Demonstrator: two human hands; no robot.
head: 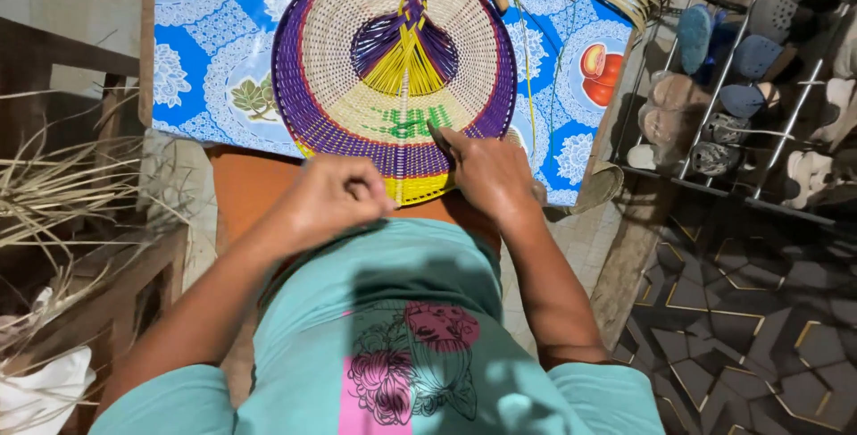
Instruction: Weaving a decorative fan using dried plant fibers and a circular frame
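Fan [393, 51] lying on blue tablecloth [201, 60]; left hand [332, 196] pinching shut at fan's near edge, right hand [486, 176] pressing fingers flat on fan.

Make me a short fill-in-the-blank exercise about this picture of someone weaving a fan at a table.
1. The woven fan lies on a tablecloth that is white and ____.
2. The right hand presses its fingers on the fan's ____ band.
3. The left hand is closed into a ____ at the fan's yellow edge.
4. The rack to the right holds ____.

Missing words: blue; purple; fist; shoes
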